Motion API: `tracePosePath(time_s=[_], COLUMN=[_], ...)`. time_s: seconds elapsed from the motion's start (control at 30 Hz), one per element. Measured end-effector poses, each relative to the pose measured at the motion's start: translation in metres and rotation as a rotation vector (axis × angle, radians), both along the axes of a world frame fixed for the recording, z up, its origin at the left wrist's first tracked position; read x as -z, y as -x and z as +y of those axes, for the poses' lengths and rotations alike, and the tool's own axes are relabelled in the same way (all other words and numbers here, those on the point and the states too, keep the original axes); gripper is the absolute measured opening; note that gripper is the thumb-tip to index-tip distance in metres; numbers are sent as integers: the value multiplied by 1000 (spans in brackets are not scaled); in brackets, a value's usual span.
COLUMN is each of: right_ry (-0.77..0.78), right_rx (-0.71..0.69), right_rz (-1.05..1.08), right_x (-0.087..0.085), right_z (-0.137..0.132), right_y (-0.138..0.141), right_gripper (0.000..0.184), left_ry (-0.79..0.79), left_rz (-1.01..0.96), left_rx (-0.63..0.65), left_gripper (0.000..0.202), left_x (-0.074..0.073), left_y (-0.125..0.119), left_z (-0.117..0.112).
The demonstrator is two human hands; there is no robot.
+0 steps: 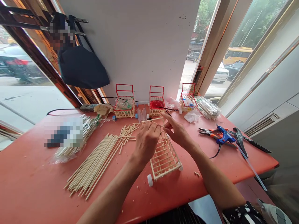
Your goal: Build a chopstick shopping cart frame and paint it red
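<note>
A small cart-like frame of pale wooden sticks (164, 158) lies on the red table (35, 183) in front of me, with white wheels at its near end. My left hand (147, 141) is curled on the frame's far left top edge, fingers closed round a stick of it. My right hand (177, 132) pinches the frame's far right corner, near a thin stick. A fan of long bamboo sticks (93, 166) lies to the left, with short cut pieces (128, 132) beyond it.
Three red-and-wood mini carts (125, 102) (156, 102) (188, 99) stand at the back by the white wall. A blue glue gun (223, 137), pliers (206, 132) and cutters (239, 138) lie at right. Bagged sticks (74, 140) are at left; a dark bag (79, 67) hangs above.
</note>
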State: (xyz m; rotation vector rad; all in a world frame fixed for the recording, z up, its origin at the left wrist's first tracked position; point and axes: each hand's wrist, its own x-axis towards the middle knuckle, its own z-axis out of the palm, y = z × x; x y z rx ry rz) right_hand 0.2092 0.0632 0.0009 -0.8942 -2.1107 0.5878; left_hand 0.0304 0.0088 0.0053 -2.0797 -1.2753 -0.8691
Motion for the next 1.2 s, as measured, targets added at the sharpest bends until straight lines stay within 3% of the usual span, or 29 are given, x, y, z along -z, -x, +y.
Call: tracePosePath(time_s=[1.2], right_ry=[11], right_rx=[-3], right_rz=[-14], right_x=[-1], right_z=[-1], right_y=[1], right_gripper=[63], left_ry=[6], left_rz=[-5], left_rx=[6], left_gripper=[16], left_x=[-1], left_y=[1], left_z=[-1])
